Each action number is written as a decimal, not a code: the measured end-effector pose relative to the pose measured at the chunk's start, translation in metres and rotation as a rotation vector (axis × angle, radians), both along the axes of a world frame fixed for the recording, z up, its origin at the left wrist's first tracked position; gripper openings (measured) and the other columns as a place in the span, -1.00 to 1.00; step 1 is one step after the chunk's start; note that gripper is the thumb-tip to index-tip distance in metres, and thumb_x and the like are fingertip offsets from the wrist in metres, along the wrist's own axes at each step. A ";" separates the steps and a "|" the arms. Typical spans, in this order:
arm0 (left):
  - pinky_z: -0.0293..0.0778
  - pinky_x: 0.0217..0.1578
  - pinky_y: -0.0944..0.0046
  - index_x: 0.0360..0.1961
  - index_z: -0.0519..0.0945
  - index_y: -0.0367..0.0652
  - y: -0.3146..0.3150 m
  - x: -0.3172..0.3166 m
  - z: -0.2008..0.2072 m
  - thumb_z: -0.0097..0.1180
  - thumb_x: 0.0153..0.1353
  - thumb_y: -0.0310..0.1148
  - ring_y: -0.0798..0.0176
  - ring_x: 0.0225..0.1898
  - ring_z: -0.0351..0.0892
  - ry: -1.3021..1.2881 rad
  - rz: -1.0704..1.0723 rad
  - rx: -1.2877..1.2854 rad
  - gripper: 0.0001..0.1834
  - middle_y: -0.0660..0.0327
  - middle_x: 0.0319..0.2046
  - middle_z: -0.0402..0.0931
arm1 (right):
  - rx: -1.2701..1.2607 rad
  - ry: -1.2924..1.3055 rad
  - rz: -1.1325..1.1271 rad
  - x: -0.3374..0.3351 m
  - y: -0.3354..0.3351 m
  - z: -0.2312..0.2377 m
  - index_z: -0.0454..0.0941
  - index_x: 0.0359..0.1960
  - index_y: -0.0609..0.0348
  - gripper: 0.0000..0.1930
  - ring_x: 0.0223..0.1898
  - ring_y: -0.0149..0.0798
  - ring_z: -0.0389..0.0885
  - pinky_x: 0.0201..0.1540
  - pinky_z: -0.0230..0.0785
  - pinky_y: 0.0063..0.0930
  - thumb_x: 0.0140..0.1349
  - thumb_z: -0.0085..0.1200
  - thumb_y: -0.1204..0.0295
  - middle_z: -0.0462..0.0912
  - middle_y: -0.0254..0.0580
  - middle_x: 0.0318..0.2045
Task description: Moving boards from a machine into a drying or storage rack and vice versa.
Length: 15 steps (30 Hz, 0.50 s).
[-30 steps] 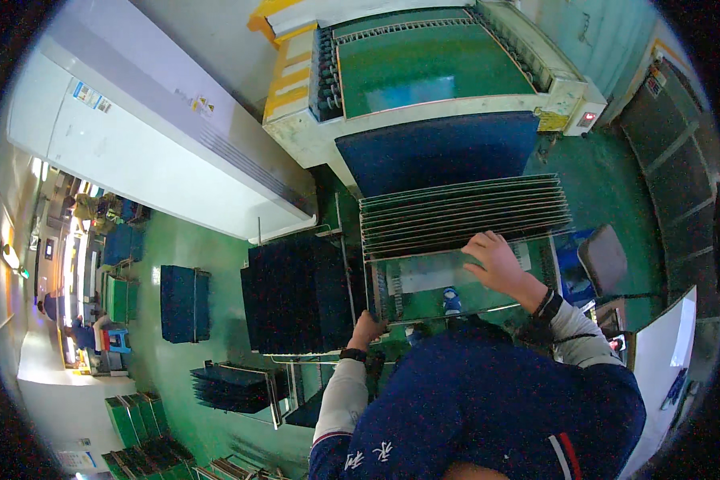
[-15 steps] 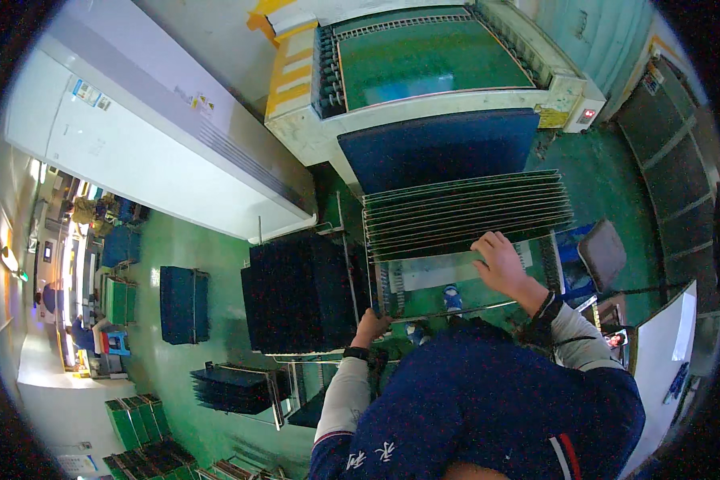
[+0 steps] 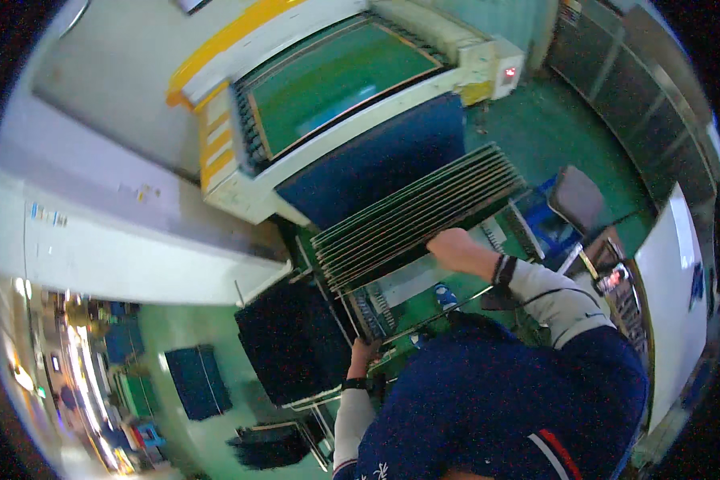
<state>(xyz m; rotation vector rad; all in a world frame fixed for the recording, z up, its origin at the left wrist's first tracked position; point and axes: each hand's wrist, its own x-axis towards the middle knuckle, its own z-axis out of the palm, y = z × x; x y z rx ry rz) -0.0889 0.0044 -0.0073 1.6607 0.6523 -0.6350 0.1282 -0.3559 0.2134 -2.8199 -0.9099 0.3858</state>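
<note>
A metal rack (image 3: pixel 368 314) stands in front of me, and a row of thin upright panels (image 3: pixel 424 216) with pale edges fills its far part. My left hand (image 3: pixel 366 350) is closed around the near left corner of the rack's frame. My right hand (image 3: pixel 461 251) is at the edge of the nearest panel, right of its middle. Its fingers are curled in, and whatever they hold is hidden behind the hand. Below the panels, the rack's toothed side rails show, with a shoe on the floor beneath.
Behind the rack is a roller machine (image 3: pixel 216 180) carrying a green sheet (image 3: pixel 340 84), with a dark blue board (image 3: pixel 376 164) leaning on its front. A rack of dark panels (image 3: pixel 288 344) stands at left beside a white cabinet (image 3: pixel 136 264). A stool (image 3: pixel 576 198) and a white board (image 3: pixel 676 296) are at right.
The view has turned, so the rack and machine now appear tilted and further left. My right hand's fingers, spread before, are now curled at the nearest panel. My left hand stays on the frame.
</note>
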 end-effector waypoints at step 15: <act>0.33 -0.81 0.30 -0.43 0.47 -0.27 -0.052 0.044 0.099 0.23 0.11 -0.11 0.30 -0.78 0.44 0.171 -0.439 0.273 -0.61 0.14 -0.71 0.45 | 0.089 -0.003 -0.189 -0.008 -0.022 0.004 0.65 -0.58 0.06 -0.92 -0.44 -0.15 0.62 -0.52 0.40 -0.26 -0.21 0.18 0.45 0.63 -0.27 -0.57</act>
